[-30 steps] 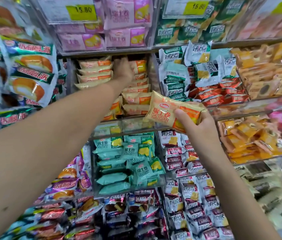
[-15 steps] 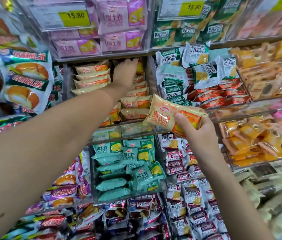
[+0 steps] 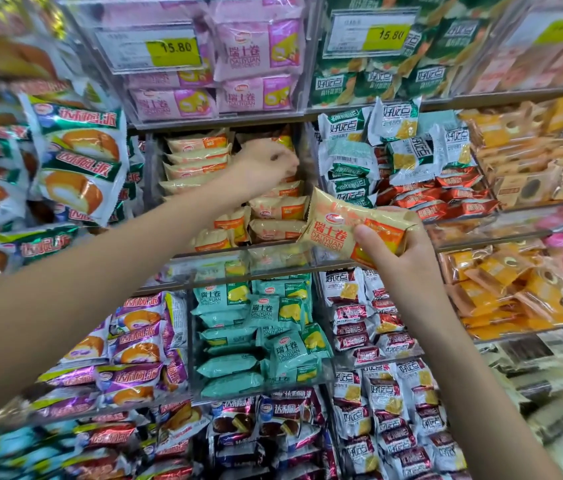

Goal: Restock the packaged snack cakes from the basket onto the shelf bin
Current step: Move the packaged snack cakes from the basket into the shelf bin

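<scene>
Our right hand (image 3: pixel 408 258) grips the beige Swiss roll pack (image 3: pixel 349 233), long axis sideways, just right of the bin (image 3: pixel 238 252); our left hand (image 3: pixel 266 164) inside, grip unclear.

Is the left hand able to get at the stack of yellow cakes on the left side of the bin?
Probably yes. The left hand is already inside the bin, right beside that stack, and nothing lies between them.

Your left hand (image 3: pixel 266 164) hides its fingertips among the bin's packs; the price tag (image 3: pixel 550 29) top right is blurred.
</scene>
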